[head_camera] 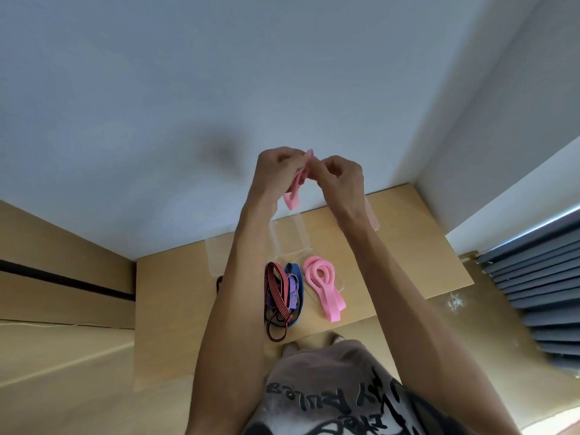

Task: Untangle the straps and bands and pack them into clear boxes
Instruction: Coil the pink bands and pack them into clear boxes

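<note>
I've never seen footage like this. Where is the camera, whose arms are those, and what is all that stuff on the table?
No machine here: a person wears one wide-angle camera on the head, looking down, so the arms reach away from you. The left hand and right hand are raised together, both with a grip on a pink band that hangs between them. Below is a wooden table. On it lie another pink band, coiled at one end, and a tangled pile of straps in red-black, blue and purple. Behind them sit clear boxes, meant for packing the bands.
</note>
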`<state>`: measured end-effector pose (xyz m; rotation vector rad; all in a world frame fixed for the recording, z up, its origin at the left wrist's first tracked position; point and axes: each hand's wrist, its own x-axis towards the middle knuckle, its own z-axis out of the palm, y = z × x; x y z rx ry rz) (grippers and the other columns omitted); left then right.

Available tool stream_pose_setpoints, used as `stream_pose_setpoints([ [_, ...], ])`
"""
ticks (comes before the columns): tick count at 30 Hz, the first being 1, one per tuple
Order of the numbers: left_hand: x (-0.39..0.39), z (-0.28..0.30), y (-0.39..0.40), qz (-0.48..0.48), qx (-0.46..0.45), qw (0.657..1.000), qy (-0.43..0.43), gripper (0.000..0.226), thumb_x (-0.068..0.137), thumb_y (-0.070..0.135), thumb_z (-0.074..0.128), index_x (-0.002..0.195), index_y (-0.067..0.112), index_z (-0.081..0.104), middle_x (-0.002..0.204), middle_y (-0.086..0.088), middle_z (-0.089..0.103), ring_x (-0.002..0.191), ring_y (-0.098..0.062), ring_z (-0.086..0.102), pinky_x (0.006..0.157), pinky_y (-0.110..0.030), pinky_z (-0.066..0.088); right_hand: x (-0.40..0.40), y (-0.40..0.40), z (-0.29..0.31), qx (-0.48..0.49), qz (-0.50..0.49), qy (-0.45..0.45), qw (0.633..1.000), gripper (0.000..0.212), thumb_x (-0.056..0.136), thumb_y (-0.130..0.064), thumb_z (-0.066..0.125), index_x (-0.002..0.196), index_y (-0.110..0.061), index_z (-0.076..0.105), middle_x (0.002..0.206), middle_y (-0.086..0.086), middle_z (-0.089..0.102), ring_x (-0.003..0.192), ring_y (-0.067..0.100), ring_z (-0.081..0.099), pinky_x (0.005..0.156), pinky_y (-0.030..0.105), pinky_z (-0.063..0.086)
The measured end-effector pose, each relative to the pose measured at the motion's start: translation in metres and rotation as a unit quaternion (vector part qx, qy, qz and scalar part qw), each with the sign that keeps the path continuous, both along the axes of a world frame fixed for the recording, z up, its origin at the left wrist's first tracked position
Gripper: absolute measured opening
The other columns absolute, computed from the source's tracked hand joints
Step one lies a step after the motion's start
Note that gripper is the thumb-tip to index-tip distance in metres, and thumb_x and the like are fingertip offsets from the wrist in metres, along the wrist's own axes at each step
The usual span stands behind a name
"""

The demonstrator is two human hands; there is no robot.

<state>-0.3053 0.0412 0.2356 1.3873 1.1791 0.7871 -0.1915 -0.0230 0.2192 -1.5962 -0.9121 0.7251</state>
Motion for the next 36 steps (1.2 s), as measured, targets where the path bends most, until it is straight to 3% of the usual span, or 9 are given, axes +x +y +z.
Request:
stream_pose_setpoints([
  [4, 0.001, 0.002, -0.003, -0.047, 0.041, 0.997, -0.034, 0.009, 0.09, 0.02, 0.071, 0.094, 0.012, 0.073, 0.073, -0.012, 0.071, 0.061, -0.028, 0.067, 0.059, -0.035, 0.059, 0.004, 0.002, 0.004, 0.009, 0.026, 0.09, 0.996, 0.055, 0.093, -0.041, 0.067, 0.072, 0.01, 0.062, 0.074, 0.032, 0.059, 0.068, 0.026, 0.061, 0.068, 0.04, 0.044],
  [11, -0.01, 0.006, 0.005, -0.092, -0.043, 0.992, -0.074, 0.014, 0.085, 0.012, 0.076, 0.096, 0.016, 0.068, 0.076, -0.007, 0.065, 0.069, -0.022, 0.062, 0.067, -0.031, 0.058, 0.013, 0.01, 0.014, -0.008, 0.08, 0.129, 0.988, 0.035, 0.09, -0.025, 0.066, 0.075, 0.006, 0.069, 0.077, 0.033, 0.063, 0.071, 0.034, 0.056, 0.073, 0.04, 0.041],
  [17, -0.019, 0.003, 0.015, 0.06, -0.166, 0.955, -0.24, 0.017, 0.084, 0.002, 0.061, 0.079, 0.016, 0.069, 0.069, -0.005, 0.059, 0.066, -0.02, 0.059, 0.069, -0.035, 0.058, 0.021, 0.014, 0.0, -0.051, 0.073, 0.125, 0.988, 0.036, 0.08, -0.019, 0.06, 0.089, 0.015, 0.063, 0.097, 0.032, 0.064, 0.083, 0.021, 0.056, 0.079, 0.037, 0.044],
  [20, -0.019, 0.006, 0.018, 0.061, -0.14, 0.958, -0.243, 0.018, 0.086, 0.007, 0.057, 0.075, 0.014, 0.07, 0.068, -0.005, 0.058, 0.067, -0.02, 0.063, 0.067, -0.036, 0.059, 0.026, 0.015, -0.018, -0.091, 0.052, 0.117, 0.988, 0.042, 0.077, -0.019, 0.065, 0.091, 0.02, 0.059, 0.097, 0.037, 0.061, 0.079, 0.02, 0.054, 0.075, 0.037, 0.04],
  [23, -0.014, 0.014, 0.017, 0.009, -0.074, 0.984, -0.161, 0.014, 0.082, 0.006, 0.061, 0.086, 0.015, 0.069, 0.078, -0.01, 0.063, 0.072, -0.024, 0.067, 0.065, -0.037, 0.059, 0.031, 0.016, -0.04, -0.165, 0.066, 0.118, 0.977, 0.033, 0.076, -0.012, 0.069, 0.085, 0.019, 0.062, 0.075, 0.021, 0.063, 0.075, 0.021, 0.055, 0.068, 0.034, 0.039],
  [26, -0.007, 0.019, 0.015, 0.006, -0.014, 0.996, -0.093, 0.02, 0.081, 0.0, 0.06, 0.097, 0.009, 0.069, 0.079, -0.004, 0.062, 0.07, -0.019, 0.062, 0.06, -0.033, 0.058, 0.035, 0.014, -0.056, -0.217, 0.084, 0.113, 0.966, 0.024, 0.079, -0.009, 0.071, 0.086, 0.014, 0.069, 0.082, 0.022, 0.07, 0.075, 0.023, 0.057, 0.066, 0.031, 0.041],
  [30, -0.012, 0.028, 0.017, 0.038, 0.013, 0.989, -0.144, 0.018, 0.081, 0.005, 0.061, 0.093, 0.007, 0.074, 0.074, -0.005, 0.067, 0.066, -0.017, 0.059, 0.057, -0.029, 0.052, 0.045, 0.002, -0.073, -0.258, 0.096, 0.088, 0.958, 0.014, 0.081, -0.009, 0.076, 0.09, 0.001, 0.075, 0.091, 0.021, 0.071, 0.083, 0.023, 0.059, 0.064, 0.027, 0.039],
  [34, -0.013, 0.033, 0.018, -0.042, 0.037, 0.992, -0.111, 0.017, 0.086, 0.006, 0.061, 0.096, 0.007, 0.074, 0.078, -0.008, 0.071, 0.068, -0.018, 0.063, 0.058, -0.03, 0.052, 0.047, 0.001, -0.066, -0.262, 0.124, -0.038, 0.956, 0.063, 0.078, -0.017, 0.082, 0.134, -0.001, 0.058, 0.121, 0.012, 0.064, 0.113, 0.024, 0.059, 0.089, 0.034, 0.046],
  [36, -0.008, 0.034, 0.014, -0.072, 0.048, 0.99, -0.109, 0.016, 0.087, 0.005, 0.061, 0.096, 0.007, 0.074, 0.079, -0.01, 0.072, 0.068, -0.019, 0.063, 0.058, -0.03, 0.053, 0.042, 0.006, -0.046, -0.193, 0.156, -0.081, 0.965, 0.074, 0.079, -0.014, 0.08, 0.146, -0.008, 0.047, 0.138, 0.009, 0.057, 0.126, 0.024, 0.055, 0.102, 0.037, 0.047],
])
